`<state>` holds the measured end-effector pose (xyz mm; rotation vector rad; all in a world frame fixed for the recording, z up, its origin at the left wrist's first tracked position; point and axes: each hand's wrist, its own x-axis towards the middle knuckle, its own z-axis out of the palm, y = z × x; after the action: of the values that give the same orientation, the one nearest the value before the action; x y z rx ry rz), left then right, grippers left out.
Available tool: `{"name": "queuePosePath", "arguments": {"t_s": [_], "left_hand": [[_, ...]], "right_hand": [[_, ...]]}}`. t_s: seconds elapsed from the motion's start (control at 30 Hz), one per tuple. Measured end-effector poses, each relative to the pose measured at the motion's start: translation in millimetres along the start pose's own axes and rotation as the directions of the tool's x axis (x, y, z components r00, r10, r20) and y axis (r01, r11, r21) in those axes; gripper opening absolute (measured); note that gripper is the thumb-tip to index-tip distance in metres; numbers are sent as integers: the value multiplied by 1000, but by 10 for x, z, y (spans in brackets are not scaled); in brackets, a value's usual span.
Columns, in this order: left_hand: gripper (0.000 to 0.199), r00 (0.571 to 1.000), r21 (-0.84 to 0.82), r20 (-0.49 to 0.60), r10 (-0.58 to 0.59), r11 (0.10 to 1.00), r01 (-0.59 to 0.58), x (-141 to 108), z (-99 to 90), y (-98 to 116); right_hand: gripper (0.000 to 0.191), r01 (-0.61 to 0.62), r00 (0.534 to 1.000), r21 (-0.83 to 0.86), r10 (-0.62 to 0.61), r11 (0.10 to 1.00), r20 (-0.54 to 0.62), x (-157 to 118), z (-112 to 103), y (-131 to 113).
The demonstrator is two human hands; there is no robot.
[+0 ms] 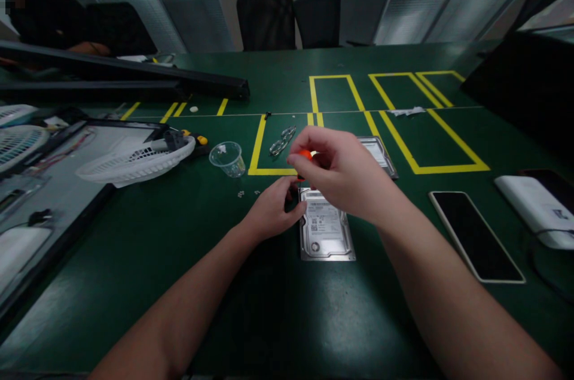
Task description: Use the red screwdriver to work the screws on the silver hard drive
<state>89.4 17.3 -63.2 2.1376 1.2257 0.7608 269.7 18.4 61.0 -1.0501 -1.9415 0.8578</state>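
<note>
A silver hard drive (326,230) lies label up on the green table, below both hands. My right hand (338,167) is closed around a small tool with an orange handle (305,154), held above the drive's upper left corner. My left hand (277,209) is at the drive's left edge, its thumb on the edge and its fingers curled near the tool's lower end; the fingertips are partly hidden. A second drive (379,152) lies behind my right hand. Small screws (241,194) are on the table to the left.
A clear plastic cup (228,158) and metal-framed glasses (282,140) are beyond my left hand. White fan guards (139,164) lie on a grey panel (89,200) at left. A phone (476,236) and white power bank (538,209) are at right. A person (49,15) sits at far left.
</note>
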Motion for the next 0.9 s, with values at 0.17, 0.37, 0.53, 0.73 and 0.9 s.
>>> {"name": "queuePosePath", "arguments": {"t_s": [0.17,0.37,0.53,0.73,0.9], "left_hand": [[27,1000,-1,4,6,1000,-6,9,-3,11],[28,1000,7,12,-10,1000,10,9,-16,30],[27,1000,5,3,-5,1000,5,1,-10,16],[31,1000,4,0,-24,1000,24,-3,7,-1],[31,1000,0,3,-5,1000,5,0,0,3]], "right_hand": [[19,-17,1000,26,17,1000,7,15,10,10],[27,-45,999,42,45,998,1,25,40,67],[15,-58,997,-38,56,998,-45,13,13,7],[10,-97,991,-92,88,991,-96,-5,10,6],[3,-4,998,-40,2,999,-56,-2,3,19]]}}
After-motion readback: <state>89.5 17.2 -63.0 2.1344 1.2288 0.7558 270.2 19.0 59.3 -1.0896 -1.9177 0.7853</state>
